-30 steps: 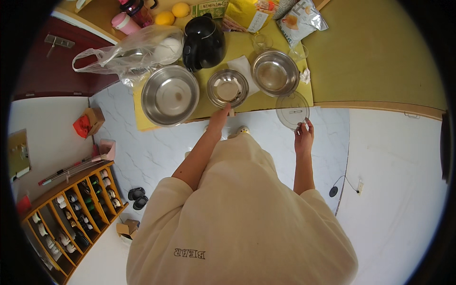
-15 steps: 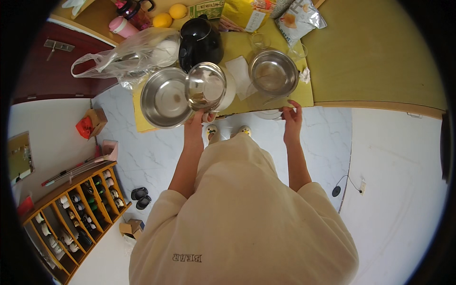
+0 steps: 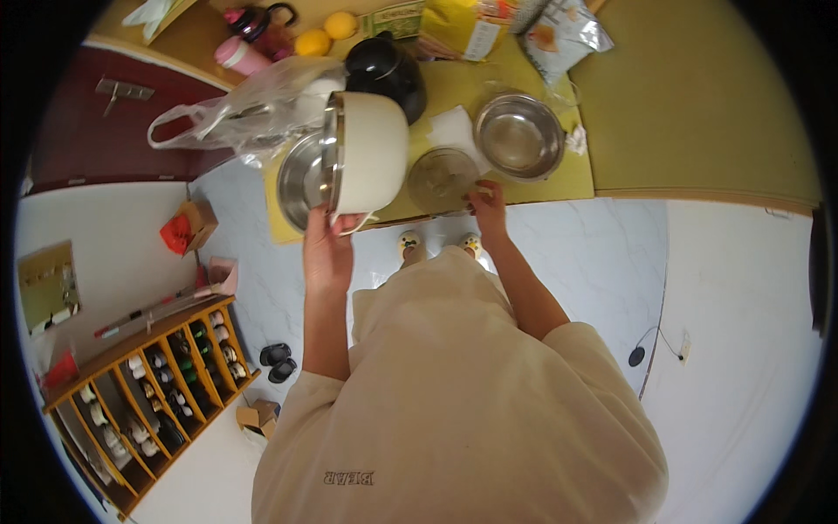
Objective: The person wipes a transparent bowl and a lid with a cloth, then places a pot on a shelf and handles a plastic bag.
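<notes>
Two things held near the desk's (image 3: 574, 179) front edge: tilted white pot (image 3: 374, 148) pinched in my left grip (image 3: 330, 249); clear lid (image 3: 436, 181) pinched in my right grip (image 3: 489, 210).

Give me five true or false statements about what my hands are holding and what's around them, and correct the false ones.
1. The left hand holds a round white pot with a shiny metal inside. True.
2. The pot stands upright behind the wide round steel basin. False: it is tipped on its side, mouth toward the left, partly hiding the basin.
3. The fingers of the right hand are at the edge of a clear round lid. True.
4. The lid covers the round steel bowl on the right. False: the bowl is uncovered, and the lid is to its left.
5. The pot partly hides a glossy black rounded vessel. True.
</notes>
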Available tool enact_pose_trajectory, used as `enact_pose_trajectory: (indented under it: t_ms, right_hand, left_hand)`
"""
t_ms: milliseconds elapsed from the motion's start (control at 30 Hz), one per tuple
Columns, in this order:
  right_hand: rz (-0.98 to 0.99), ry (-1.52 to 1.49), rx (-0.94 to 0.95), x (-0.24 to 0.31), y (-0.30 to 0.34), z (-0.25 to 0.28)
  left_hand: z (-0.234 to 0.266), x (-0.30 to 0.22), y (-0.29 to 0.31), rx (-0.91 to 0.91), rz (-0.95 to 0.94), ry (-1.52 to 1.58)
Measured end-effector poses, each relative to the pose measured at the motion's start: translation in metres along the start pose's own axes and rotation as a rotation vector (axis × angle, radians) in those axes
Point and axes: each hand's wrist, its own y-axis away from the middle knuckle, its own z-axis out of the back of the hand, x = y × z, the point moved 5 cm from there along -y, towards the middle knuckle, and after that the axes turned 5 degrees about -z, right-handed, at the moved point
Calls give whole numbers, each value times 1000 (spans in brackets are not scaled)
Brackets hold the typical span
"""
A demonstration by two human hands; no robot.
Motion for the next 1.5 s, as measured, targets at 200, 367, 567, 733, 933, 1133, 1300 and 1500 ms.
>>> enact_pose_trajectory:
  t_ms: [200, 367, 567, 733, 933, 1133, 1300, 1500]
  right_hand:
    - [149, 457, -111, -17, -21, 27]
    - [365, 618, -576, 40, -56, 133]
    - [459, 817, -723, 127, -100, 183]
    - [642, 935, -712, 134, -143, 192]
    - [605, 1215, -494, 128, -156, 192]
    - [593, 515, -425, 189, -33, 114]
    - [1014, 550, 87, 248, 120, -37]
    - [1506, 1069, 483, 242, 146, -110]
  left_hand:
    - [11, -18, 5, -243, -131, -117]
    - [8, -18, 6, -267, -43, -186]
    - [-8, -17, 16, -154, -27, -342]
    - [-41, -25, 27, -198, -151, -285]
    - [-60, -41, 26, -144, -363, -368]
    - [-71, -54, 34, -111, -597, -603]
    - [-85, -61, 26, 56, -729, -798]
    - [-109, -67, 24, 161, -771, -753]
